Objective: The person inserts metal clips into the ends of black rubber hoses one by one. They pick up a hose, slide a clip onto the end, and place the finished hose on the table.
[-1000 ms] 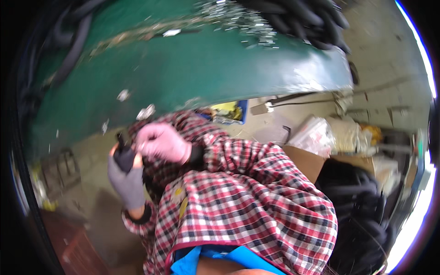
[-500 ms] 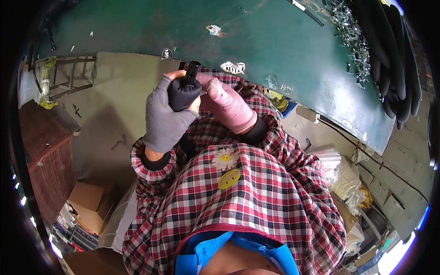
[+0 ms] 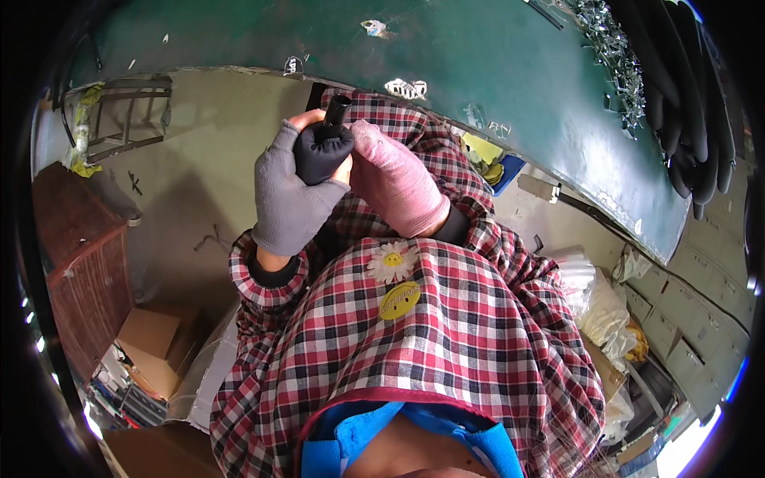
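Note:
My left hand (image 3: 293,199), in a grey glove with bare fingertips, is wrapped round a rounded, matte black foam tube (image 3: 322,156). A glossy black tube (image 3: 337,114) with an open end sticks up out of it. From the right, my right hand (image 3: 402,185) in a pink glove is closed against the same piece, its thumb at the foam's edge. The right fingers are hidden beneath. Both hands are above my lap, just short of the green table's front edge.
Across the front runs the green table (image 3: 239,40). Small metal clips (image 3: 610,56) lie heaped on its right side, beside hanging long black foam tubes (image 3: 685,103). A wooden cabinet (image 3: 84,271) and cardboard box (image 3: 151,342) stand left. Plastic bags (image 3: 602,311) lie right.
The right hand has moved up and in, its thumb now against the black foam. The glossy tube has shifted slightly upward and to the right with the left hand.

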A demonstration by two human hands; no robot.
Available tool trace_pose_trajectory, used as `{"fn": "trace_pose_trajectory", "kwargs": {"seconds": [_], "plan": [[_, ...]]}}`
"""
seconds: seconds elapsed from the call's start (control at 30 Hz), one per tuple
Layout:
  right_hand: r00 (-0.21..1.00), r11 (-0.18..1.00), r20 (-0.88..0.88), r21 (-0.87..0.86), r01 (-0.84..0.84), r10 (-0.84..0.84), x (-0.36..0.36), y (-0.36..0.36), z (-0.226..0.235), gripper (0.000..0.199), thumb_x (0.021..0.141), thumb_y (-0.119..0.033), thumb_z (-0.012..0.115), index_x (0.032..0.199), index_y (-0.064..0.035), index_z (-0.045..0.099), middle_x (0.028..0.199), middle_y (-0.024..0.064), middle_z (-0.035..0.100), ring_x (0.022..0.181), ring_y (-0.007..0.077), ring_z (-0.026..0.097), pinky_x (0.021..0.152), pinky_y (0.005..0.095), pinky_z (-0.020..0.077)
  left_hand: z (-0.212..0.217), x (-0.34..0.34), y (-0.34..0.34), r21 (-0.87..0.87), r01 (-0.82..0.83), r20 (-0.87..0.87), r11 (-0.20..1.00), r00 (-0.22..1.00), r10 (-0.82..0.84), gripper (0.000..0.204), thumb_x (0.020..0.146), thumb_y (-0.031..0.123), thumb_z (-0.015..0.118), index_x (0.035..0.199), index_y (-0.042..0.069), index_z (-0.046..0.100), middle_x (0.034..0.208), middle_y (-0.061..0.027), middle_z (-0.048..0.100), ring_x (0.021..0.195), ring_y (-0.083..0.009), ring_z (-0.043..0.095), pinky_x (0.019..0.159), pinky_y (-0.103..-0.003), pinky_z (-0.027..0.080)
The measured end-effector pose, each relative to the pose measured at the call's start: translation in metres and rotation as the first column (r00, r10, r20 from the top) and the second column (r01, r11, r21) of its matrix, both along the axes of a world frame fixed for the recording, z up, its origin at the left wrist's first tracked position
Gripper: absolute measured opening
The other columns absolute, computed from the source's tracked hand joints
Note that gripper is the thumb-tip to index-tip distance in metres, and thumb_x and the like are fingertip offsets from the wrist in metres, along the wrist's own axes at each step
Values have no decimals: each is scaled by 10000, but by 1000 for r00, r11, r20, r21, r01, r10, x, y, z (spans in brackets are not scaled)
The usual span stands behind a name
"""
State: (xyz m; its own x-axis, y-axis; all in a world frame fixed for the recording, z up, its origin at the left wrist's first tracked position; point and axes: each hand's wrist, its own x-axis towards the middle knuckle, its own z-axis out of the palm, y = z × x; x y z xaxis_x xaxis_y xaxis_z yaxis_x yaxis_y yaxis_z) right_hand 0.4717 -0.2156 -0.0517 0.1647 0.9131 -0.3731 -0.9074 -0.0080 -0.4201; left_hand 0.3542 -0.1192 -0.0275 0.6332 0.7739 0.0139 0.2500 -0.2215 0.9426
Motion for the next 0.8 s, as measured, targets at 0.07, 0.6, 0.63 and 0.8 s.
{"fn": "trace_pose_trajectory", "kwargs": {"seconds": [0.07,0.6,0.63,0.8], "plan": [[986,996,164,-82,37,-23,2,-3,6,384,983,-314,662,1229,-20,646,1070,15,670,977,129,611,929,299,487,-1,-1,-3,16,-3,22,1000,1000,3,508,784,73,810,1246,36,603,1010,-145,706,926,-231,711,837,-338,560],[903,983,404,162,90,-149,55,6,30,467,978,-380,657,1211,24,643,1325,181,627,1142,228,626,1017,369,494,-6,17,-12,128,99,125,987,985,-115,502,850,148,816,1286,-7,621,1047,-174,715,884,-231,723,782,-327,578],[922,989,367,125,84,-125,54,7,35,450,967,-360,672,1203,22,655,1314,171,639,1117,212,634,996,348,498,-3,20,-10,143,100,132,985,984,-119,492,845,159,819,1272,-1,633,1033,-174,717,865,-255,728,772,-329,580],[962,997,269,66,30,-47,65,7,29,363,967,-249,673,1188,39,664,1263,174,673,1106,238,658,991,359,519,-11,21,-12,205,106,68,973,990,-123,503,863,125,802,1313,4,612,1027,-146,716,871,-206,707,794,-318,564]]}}
